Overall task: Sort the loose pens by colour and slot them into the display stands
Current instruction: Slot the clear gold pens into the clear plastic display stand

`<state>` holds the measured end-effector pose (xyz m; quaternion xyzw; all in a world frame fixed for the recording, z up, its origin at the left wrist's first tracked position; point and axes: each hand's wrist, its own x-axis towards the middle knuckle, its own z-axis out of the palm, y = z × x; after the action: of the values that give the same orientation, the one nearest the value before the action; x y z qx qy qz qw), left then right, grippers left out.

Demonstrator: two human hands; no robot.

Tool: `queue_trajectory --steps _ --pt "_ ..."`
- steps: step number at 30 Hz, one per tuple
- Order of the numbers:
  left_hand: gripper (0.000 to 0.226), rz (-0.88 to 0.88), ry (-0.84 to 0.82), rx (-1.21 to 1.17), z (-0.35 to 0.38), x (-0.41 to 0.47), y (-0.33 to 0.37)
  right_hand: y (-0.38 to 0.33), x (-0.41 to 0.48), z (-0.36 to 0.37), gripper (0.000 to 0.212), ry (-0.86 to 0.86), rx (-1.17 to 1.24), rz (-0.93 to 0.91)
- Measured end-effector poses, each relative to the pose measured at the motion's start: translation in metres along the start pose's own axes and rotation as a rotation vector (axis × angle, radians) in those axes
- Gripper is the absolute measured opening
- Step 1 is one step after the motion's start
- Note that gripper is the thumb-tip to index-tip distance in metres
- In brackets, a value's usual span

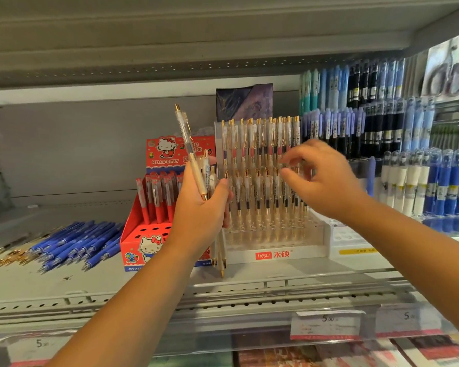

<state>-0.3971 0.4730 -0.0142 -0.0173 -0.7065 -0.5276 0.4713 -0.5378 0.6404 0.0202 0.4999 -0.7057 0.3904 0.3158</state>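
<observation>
Left hand (200,213) grips a loose fan of white-barrelled gold-tipped click pens (191,152). One rides high and others hang below the palm, so a slack grip could drop them.

Right hand (326,178) is blurred, fingers pinched narrow. Cannot tell if it holds a pen.

Just beyond its fingertips is a clear tiered plastic stand (302,247) with crowded rows. A hasty push may jostle neighbouring pens.

Loose blue pens (72,242) lie unsorted, well left of the left hand.

white pens (196,165): frosted, pearly plastic barrels are seen, clips and tips finished in shiny gold metal | display stand (310,247): clear and white plastic, glossy | red box (134,241): printed card, slight sheen noted | blue pens (74,242): smooth plastic, highlights caught | shelf (104,282): painted metal, matt, perforated | price rail (223,329): clear glossy plastic
</observation>
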Motion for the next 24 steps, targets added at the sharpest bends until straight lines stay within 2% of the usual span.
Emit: queue_trajectory --steps 2,5,11,16,24 --pt "0.035 0.01 -0.007 -0.002 0.0 0.0 0.001 -0.02 0.004 0.006 0.016 -0.134 0.167 0.003" --pt "0.032 0.021 -0.026 -0.011 0.0 -0.001 -0.001 -0.042 0.01 0.016 0.03 -0.289 0.261 -0.031" --pt "0.027 0.037 -0.02 -0.038 0.0 -0.001 -0.003 -0.06 0.019 0.026 0.041 -0.436 0.481 -0.018" --pt "0.027 0.015 -0.017 -0.04 0.0 0.0 -0.003 -0.057 0.018 0.028 0.051 -0.449 0.473 -0.043" --pt "0.025 0.031 -0.057 -0.02 0.001 -0.001 -0.002 -0.058 0.018 0.033 0.036 -0.402 0.513 0.031"
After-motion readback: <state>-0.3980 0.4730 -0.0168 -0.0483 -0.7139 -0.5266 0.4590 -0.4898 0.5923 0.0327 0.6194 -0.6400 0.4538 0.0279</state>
